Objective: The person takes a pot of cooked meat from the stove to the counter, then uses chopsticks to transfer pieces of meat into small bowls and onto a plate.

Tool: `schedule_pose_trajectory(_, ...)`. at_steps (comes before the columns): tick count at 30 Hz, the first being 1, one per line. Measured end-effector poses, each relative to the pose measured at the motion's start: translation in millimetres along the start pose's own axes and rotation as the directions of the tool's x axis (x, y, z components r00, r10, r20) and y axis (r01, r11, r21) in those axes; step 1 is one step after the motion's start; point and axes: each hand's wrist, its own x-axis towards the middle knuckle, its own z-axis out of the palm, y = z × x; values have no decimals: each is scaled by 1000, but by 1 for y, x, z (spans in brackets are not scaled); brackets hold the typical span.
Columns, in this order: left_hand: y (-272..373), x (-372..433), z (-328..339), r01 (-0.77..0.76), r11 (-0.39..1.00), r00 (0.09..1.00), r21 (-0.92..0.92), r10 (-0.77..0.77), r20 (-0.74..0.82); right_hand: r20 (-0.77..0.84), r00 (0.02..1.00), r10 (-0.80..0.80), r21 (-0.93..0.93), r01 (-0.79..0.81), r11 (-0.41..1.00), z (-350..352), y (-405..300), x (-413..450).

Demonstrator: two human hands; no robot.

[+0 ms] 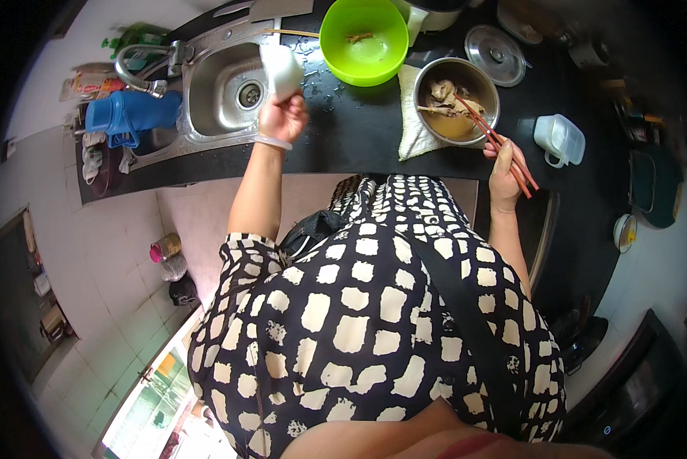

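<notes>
My left hand (285, 117) grips a white bowl (283, 70), tilted on its side by the right edge of the sink. In my right hand (505, 172) is a pair of reddish-brown chopsticks (492, 136). Their tips reach into a round metal pot (497, 103) and touch pieces of cooked meat (455, 102), likely poultry, in brownish broth. The pot stands on a folded pale cloth (415, 143). Between the two hands, farther back, is a bright green bowl (372, 63) with a few brown bits at its bottom.
The steel sink (214, 92) and faucet (142, 74) are at left, beside a blue bottle (142, 115). A metal lid (495, 54) lies behind the pot. A lidded plastic container (558, 139) sits to its right. Water drops wet the black counter (337, 137). Light chopsticks (291, 32) rest near the green bowl.
</notes>
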Motion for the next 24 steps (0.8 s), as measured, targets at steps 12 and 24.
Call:
schedule_pose_trajectory(12,-83,8,-6,341,424,887,839,150,-436,-55,998,-15,78,20,997,-2,7,5)
schedule_pose_trajectory(24,-77,13,-17,352,209,864,912,302,-403,-12,1000,-13,57,14,998,-6,5,9)
